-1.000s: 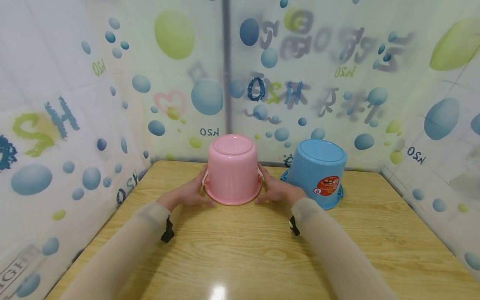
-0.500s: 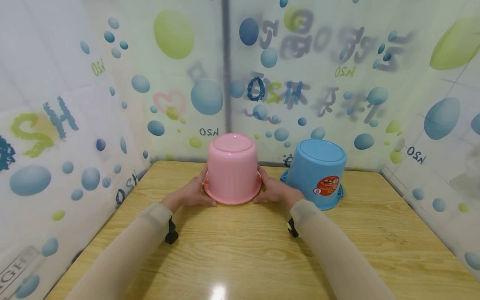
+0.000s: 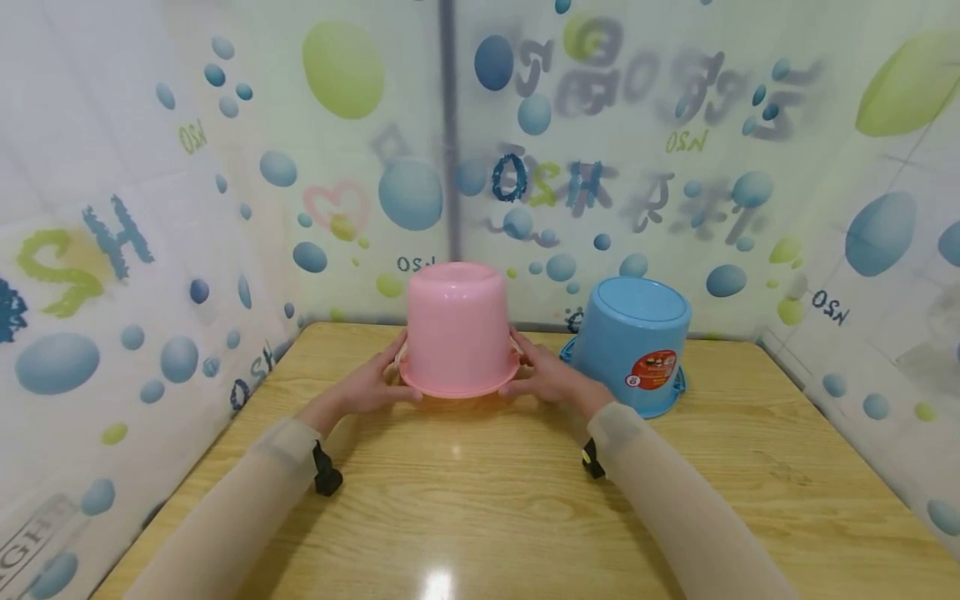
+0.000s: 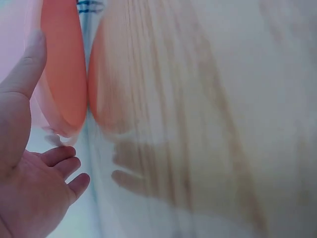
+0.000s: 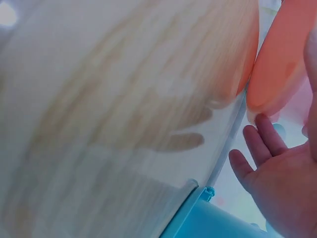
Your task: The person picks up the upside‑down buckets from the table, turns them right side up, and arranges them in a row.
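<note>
A pink bucket [image 3: 457,333] is upside down between my two hands, its base up and slightly tilted back. Its front rim hangs just over the wooden table, with an orange-pink reflection beneath. My left hand [image 3: 367,387] grips the rim on the left side, thumb at the front and fingers by the handle. On the opposite side my right hand [image 3: 547,379] holds the rim the same way. Both wrist views look under the rim, where the bucket's inner wall [image 4: 64,64] glows orange; the left thumb [image 4: 32,67] lies against the rim.
Close to the right hand, a blue bucket [image 3: 637,333] with a red label stands upside down on the wooden table [image 3: 465,500]. A patterned curtain [image 3: 345,150] rises behind the table's back edge and along both sides.
Both hands have raised the pink bucket from the table and moved it slightly left. It has tipped so that less of its base shows. The blue bucket has stayed put.
</note>
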Demonstrator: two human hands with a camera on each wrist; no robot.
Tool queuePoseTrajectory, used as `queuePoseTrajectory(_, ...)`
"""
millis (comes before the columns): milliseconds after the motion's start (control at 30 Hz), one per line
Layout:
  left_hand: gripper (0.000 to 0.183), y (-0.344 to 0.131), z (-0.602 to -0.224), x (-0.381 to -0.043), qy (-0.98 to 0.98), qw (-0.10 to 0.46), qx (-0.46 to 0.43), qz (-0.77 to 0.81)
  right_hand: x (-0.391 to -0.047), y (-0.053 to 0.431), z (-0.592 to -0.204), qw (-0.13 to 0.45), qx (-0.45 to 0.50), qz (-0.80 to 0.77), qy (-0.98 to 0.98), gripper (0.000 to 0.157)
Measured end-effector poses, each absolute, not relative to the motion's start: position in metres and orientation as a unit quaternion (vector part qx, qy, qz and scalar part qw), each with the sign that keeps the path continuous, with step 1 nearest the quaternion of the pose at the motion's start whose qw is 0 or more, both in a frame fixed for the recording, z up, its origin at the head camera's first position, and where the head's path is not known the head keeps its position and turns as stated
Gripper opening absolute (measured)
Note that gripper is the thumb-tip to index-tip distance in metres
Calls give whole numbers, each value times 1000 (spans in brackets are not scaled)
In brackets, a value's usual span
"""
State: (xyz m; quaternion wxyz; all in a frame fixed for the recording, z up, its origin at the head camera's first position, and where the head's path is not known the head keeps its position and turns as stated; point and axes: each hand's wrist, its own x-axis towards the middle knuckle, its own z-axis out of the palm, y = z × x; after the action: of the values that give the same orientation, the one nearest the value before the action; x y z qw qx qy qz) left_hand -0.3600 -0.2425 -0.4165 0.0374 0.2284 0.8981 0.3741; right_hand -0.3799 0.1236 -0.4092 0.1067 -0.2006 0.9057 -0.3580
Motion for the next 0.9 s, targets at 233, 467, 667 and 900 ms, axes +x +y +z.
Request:
queuePoseTrajectory(233,115,-244,-413,-349,902,41,203,379,-377,126,-410,90,-206,-365,903,111)
queuePoseTrajectory(467,110,-245,-412,-346,901,26,194,387,-376,126,-408,90,-231,-396,884,107)
queuePoseTrajectory(667,103,-244,-409,-345,892,14,190,410,-374,126,-407,76,-238,-412,876,102)
queuePoseTrajectory(900,96,-242,-405,-341,879,1,204,431,-371,126,-401,55,-268,-444,853,95)
